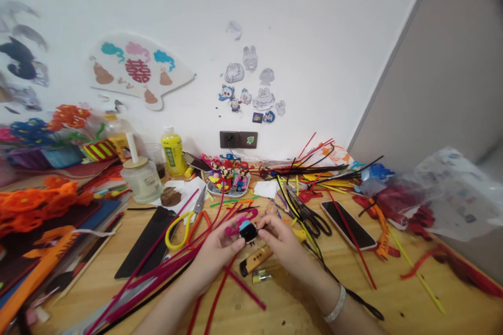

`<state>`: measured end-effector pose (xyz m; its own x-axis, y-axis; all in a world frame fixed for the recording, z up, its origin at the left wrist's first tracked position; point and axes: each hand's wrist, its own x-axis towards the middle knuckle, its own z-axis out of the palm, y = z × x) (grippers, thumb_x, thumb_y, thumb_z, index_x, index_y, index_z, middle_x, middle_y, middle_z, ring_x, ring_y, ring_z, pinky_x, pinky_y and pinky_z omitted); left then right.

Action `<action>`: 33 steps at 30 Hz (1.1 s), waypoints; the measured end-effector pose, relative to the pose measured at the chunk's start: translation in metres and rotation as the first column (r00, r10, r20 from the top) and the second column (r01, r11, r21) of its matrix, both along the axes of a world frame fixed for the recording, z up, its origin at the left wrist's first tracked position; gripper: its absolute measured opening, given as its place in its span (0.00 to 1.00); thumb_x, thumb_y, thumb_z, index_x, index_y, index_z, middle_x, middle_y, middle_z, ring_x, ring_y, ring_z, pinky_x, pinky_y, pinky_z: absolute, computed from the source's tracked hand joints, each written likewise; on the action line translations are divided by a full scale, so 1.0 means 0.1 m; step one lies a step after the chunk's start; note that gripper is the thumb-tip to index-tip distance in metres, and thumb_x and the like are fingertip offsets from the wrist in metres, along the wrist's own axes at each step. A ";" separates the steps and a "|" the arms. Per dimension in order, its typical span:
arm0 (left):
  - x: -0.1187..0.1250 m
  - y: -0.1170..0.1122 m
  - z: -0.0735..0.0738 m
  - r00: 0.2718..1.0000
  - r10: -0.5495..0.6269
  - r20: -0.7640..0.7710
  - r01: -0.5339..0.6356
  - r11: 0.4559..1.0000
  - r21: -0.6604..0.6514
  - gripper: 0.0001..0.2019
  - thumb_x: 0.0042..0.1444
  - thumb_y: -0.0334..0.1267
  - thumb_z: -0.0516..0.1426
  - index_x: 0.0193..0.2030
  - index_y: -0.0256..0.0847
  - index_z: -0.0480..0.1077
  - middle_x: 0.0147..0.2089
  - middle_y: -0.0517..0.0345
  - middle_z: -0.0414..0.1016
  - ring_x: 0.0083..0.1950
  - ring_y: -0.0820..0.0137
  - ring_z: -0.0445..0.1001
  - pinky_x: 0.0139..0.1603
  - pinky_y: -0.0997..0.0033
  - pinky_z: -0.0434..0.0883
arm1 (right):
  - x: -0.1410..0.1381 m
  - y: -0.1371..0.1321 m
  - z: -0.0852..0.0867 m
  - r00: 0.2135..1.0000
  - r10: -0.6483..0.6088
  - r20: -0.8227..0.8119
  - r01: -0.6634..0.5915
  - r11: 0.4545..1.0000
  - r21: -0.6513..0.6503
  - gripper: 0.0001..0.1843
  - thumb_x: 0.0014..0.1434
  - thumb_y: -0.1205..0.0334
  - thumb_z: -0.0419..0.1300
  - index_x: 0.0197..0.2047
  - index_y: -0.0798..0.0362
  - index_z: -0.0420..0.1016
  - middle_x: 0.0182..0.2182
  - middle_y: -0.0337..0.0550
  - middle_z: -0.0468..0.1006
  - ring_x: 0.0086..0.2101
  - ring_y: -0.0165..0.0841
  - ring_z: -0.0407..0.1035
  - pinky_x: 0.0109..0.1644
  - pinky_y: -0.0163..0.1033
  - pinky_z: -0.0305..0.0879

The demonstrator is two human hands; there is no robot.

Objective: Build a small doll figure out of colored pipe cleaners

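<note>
My left hand [215, 254] and my right hand [283, 243] meet over the wooden table [393, 293], both pinched on a small pipe-cleaner figure [247, 229] with pink, blue and black parts. A pink loop of the figure sticks out to the left. My right wrist wears a white bracelet [337, 304]. Just below the hands lie an orange-brown lighter [256, 260] and a small clear lighter [262, 276]. Long magenta pipe cleaners [157, 277] run under my left hand.
Yellow-handled scissors [184, 225], black scissors [308, 213] and a phone [348, 224] lie nearby. Finished figures on a plate [228, 175], a yellow bottle [173, 153] and a glass jar [141, 178] stand behind. Loose pipe cleaners and a plastic bag [451, 193] crowd the right.
</note>
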<state>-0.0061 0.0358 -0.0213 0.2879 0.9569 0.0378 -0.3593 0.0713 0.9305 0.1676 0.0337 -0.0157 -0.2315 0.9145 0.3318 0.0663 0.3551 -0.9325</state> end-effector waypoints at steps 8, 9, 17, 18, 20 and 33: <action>0.00 -0.03 0.07 1.000 -0.018 0.003 0.018 1.000 -0.006 0.26 0.40 0.37 0.67 0.49 0.41 0.71 0.52 0.47 0.75 0.55 0.55 0.69 0.57 0.55 0.63 | 0.03 0.05 -0.04 1.000 0.022 -0.017 -0.023 0.999 -0.045 0.04 0.53 0.63 0.57 0.34 0.52 0.68 0.31 0.39 0.72 0.34 0.33 0.68 0.40 0.38 0.64; 0.00 -0.03 0.08 1.000 -0.019 0.004 0.019 1.000 -0.006 0.25 0.40 0.36 0.67 0.49 0.41 0.71 0.52 0.48 0.75 0.55 0.56 0.69 0.57 0.55 0.63 | 0.03 0.05 -0.04 0.999 0.037 0.002 -0.037 0.998 -0.056 0.04 0.53 0.63 0.57 0.33 0.53 0.68 0.31 0.40 0.73 0.34 0.33 0.68 0.40 0.38 0.64; -0.02 -0.03 0.07 0.999 0.006 -0.050 -0.007 1.000 -0.011 0.25 0.38 0.37 0.68 0.47 0.42 0.72 0.53 0.50 0.74 0.56 0.56 0.68 0.59 0.55 0.61 | 0.06 0.06 -0.01 0.997 0.042 0.062 -0.035 0.992 -0.118 0.05 0.50 0.61 0.59 0.30 0.54 0.70 0.27 0.39 0.73 0.30 0.32 0.67 0.36 0.36 0.62; -0.02 -0.03 0.06 0.998 0.016 -0.063 -0.017 1.000 -0.010 0.25 0.38 0.37 0.68 0.47 0.42 0.72 0.53 0.50 0.74 0.56 0.56 0.69 0.59 0.54 0.61 | 0.06 0.06 0.00 0.997 0.030 0.078 -0.021 0.993 -0.113 0.05 0.49 0.61 0.59 0.28 0.54 0.70 0.25 0.38 0.72 0.29 0.31 0.66 0.35 0.36 0.61; -0.02 -0.02 0.06 0.996 0.035 -0.081 -0.035 0.999 -0.003 0.25 0.37 0.38 0.68 0.46 0.41 0.72 0.53 0.49 0.74 0.56 0.56 0.68 0.60 0.53 0.60 | 0.06 0.06 0.02 0.993 0.007 0.114 0.005 0.995 -0.103 0.04 0.49 0.62 0.57 0.26 0.54 0.68 0.23 0.36 0.70 0.26 0.30 0.65 0.32 0.34 0.60; 0.07 -0.03 0.00 0.964 0.187 -0.188 -0.178 0.982 0.065 0.25 0.37 0.39 0.67 0.45 0.38 0.71 0.50 0.48 0.75 0.53 0.57 0.71 0.56 0.56 0.64 | -0.07 -0.11 0.00 0.725 -0.472 0.502 0.172 0.829 0.532 0.08 0.53 0.73 0.51 0.25 0.53 0.65 0.23 0.40 0.68 0.27 0.32 0.62 0.31 0.35 0.57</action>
